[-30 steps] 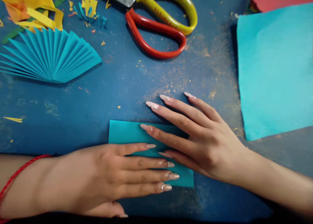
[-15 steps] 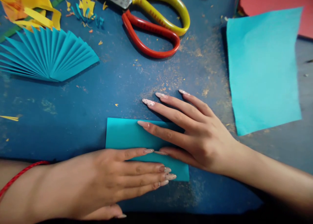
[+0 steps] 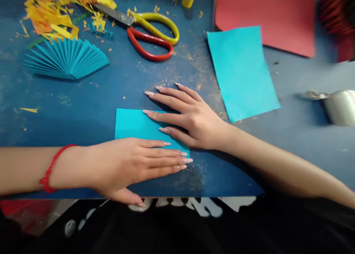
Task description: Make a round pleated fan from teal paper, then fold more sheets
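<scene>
Two hands lay flat, left hand (image 3: 119, 167) and right hand (image 3: 195, 122), fingers (image 3: 163, 116) slightly spread on folded teal paper (image 3: 131, 124), long axis running crosswise.

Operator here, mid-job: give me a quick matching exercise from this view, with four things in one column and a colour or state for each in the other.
Things:
1. Left hand
2. Folded teal paper
3. Pleated paper fan
4. Scissors

Details:
A. Red and yellow handles
B. Lying beneath the right hand
C. Red thread at the wrist
D. Teal pleats spread open

Pairs: 1-C, 2-B, 3-D, 4-A
</scene>
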Available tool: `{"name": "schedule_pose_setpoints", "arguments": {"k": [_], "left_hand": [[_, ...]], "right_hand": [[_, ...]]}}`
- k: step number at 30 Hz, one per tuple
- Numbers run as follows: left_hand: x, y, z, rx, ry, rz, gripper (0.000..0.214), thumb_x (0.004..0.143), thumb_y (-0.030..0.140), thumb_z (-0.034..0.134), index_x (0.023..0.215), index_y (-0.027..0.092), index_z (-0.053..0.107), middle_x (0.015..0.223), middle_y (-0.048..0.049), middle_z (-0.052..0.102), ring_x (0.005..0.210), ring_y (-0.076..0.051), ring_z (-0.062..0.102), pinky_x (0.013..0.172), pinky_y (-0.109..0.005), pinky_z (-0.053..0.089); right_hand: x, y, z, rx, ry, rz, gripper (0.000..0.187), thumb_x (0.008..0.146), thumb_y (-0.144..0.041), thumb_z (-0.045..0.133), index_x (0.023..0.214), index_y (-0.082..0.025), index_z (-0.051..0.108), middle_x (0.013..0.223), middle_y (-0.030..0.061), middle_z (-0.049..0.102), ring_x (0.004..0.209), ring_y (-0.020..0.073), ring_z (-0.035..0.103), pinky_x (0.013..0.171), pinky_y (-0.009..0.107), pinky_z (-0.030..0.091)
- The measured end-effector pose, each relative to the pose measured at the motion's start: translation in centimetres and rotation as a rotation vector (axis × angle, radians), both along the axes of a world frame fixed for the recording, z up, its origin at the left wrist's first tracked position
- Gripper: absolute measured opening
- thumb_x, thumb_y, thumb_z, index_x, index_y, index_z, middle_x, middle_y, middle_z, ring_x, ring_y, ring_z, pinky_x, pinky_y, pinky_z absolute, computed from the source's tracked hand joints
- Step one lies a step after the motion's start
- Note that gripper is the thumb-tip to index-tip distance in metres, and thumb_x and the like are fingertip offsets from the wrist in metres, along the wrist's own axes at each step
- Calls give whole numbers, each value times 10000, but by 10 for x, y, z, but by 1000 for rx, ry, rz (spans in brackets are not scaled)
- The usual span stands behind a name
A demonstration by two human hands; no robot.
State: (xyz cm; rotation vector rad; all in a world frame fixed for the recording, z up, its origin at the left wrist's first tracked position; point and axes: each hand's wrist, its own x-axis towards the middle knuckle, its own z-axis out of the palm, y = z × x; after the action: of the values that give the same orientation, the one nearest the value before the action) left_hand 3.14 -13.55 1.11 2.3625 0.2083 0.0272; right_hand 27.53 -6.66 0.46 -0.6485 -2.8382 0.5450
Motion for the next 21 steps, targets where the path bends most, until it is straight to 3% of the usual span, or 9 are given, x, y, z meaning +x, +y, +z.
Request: {"name": "schedule_pose_setpoints", "arguments": {"k": [10, 14, 21], "left_hand": [[23, -15, 4, 168, -104, -51, 947, 906, 457, 679, 1657, 11, 314, 1728, -170, 298, 1638, -268, 238, 1368, -351, 148], [22, -34, 9, 234, -49, 20, 982, 850, 374, 706, 1650, -24, 297, 1740, -203, 256, 1643, -271, 225, 1370, -350, 128], [11, -78, 7, 413, 69, 247, 971, 884, 373, 721, 1663, 5, 273, 1727, -242, 275, 1632, -337, 257, 1357, -480, 244]], "right_hand": [[-2, -4, -4, 130, 36, 25, 459, 1082, -396, 489, 1505, -260, 605, 1678, 94, 467, 1578, 292, 406, 1278, 566, 319], [-2, -5, -5, 171, 48, 38, 453, 1088, -402, 489, 1498, -254, 610, 1660, 98, 491, 1559, 285, 439, 1264, 552, 353], [8, -19, 2, 301, -45, 21, 457, 1105, -384, 447, 1516, -243, 590, 1647, 95, 507, 1541, 317, 466, 1266, 593, 347]]}}
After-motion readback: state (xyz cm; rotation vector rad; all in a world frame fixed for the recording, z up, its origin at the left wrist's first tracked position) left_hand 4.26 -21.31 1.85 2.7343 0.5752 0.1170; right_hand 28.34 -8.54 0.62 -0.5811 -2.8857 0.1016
